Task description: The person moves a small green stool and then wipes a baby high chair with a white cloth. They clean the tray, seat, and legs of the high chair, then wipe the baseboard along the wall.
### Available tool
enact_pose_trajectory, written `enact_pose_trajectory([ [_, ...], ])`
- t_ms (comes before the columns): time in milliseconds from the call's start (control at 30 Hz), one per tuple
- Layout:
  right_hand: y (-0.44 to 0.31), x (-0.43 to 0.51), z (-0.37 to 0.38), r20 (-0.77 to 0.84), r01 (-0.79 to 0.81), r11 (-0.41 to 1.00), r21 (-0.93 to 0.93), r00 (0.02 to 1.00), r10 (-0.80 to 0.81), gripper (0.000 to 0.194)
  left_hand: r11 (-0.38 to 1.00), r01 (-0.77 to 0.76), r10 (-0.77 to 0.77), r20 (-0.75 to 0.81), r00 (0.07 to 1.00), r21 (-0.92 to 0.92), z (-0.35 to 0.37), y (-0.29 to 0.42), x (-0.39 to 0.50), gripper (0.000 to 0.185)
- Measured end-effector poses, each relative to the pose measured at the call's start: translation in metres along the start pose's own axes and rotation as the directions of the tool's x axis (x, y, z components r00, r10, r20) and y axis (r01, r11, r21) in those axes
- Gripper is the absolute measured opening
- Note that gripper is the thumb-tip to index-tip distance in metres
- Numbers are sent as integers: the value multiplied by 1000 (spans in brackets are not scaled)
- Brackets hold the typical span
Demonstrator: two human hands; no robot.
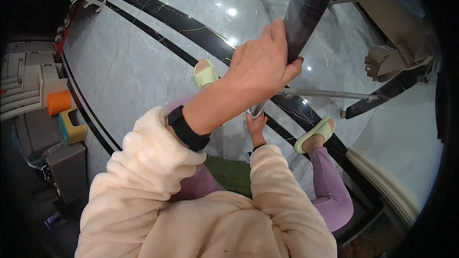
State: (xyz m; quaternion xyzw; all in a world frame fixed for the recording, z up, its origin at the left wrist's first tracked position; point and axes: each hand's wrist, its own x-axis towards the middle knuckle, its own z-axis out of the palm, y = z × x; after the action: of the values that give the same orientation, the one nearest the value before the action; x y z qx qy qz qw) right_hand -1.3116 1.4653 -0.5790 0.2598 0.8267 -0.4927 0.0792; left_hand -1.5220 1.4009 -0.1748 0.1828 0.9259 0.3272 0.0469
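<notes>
My left hand [260, 61], with a black band at its wrist, grips a thick dark post [308, 10], which looks like a furniture leg. The post slants down from the top edge and passes behind this hand. Below and beyond it, my right hand [256, 125] is around a narrow greyish piece with a pale edge [256, 110], perhaps the post's lower end; its fingers are partly hidden. A grey metal crossbar [330, 94] runs from near the post to another dark leg [383, 95] at the right.
Pale green slippers [206, 73] are on my feet on the glossy marble-patterned floor [143, 68]. A green seat or cushion [229, 175] lies beneath me. An orange stool [59, 102] and a yellow and teal stool [77, 125] stand left. A pale curtain-like edge [383, 181] is at right.
</notes>
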Motion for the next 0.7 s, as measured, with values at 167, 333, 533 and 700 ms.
enact_pose_trajectory([
  [167,-10,-17,-15,26,119,991,-60,993,-118,61,1000,-14,14,-14,1000,9,2,0,3,52],
  [333,10,-17,-72,241,418,682,-600,908,-344,40,999,-31,31,-1,1000,18,1,-1,3,51],
  [533,10,-25,-61,-95,254,863,-437,941,-325,47,998,-57,57,4,998,-1,2,-2,2,51],
  [700,-23,-9,-29,170,92,877,-472,985,-12,43,999,-34,34,8,999,-24,2,2,3,49],
])
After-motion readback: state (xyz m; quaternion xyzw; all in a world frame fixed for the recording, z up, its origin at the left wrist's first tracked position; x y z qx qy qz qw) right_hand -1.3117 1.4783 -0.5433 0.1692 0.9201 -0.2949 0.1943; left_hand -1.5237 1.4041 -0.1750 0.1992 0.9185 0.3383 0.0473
